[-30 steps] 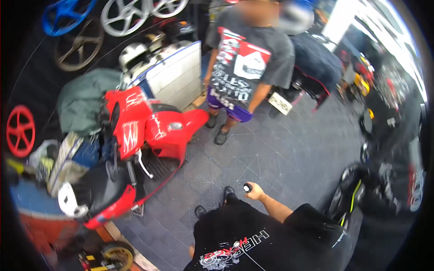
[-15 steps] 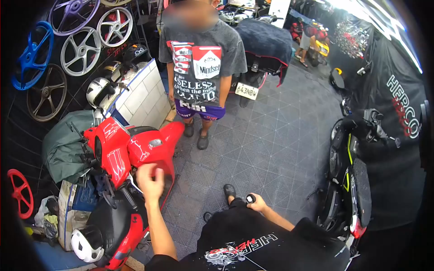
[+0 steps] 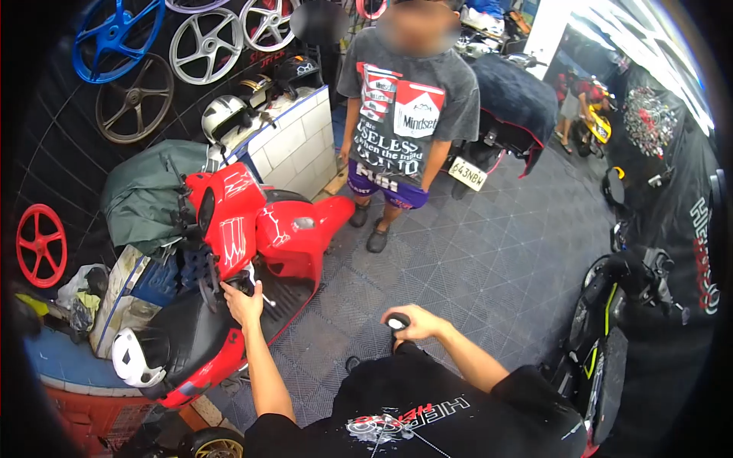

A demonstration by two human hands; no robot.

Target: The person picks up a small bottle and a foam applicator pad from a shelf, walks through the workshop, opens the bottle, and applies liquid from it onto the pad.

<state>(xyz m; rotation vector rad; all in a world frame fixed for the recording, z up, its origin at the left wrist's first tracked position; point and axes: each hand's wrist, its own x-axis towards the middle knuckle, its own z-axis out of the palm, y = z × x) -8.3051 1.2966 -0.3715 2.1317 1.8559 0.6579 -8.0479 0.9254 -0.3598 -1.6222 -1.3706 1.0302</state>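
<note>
My left hand (image 3: 244,304) is at the handlebar grip (image 3: 243,282) of a red scooter (image 3: 294,237), thumb and index finger spread apart; whether it touches the grip is unclear. In my right hand (image 3: 421,323), held before my black shirt, is a small black object with a white end (image 3: 396,323), the fingers wrapped round it. The scooter's dark seat (image 3: 187,336) lies below my left hand, with a white helmet (image 3: 136,359) at its rear.
A person (image 3: 405,114) in a grey T-shirt stands beyond the scooter. Behind them is a covered motorcycle (image 3: 515,103). Another motorcycle (image 3: 603,343) stands at the right. Helmets (image 3: 225,118) sit on a tiled counter (image 3: 294,145); wheel rims (image 3: 206,46) hang on the left wall.
My left hand has come into view and moved down to the scooter's grip. The right hand with the black object has risen slightly and shifted left. The camera view has swung left and back.
</note>
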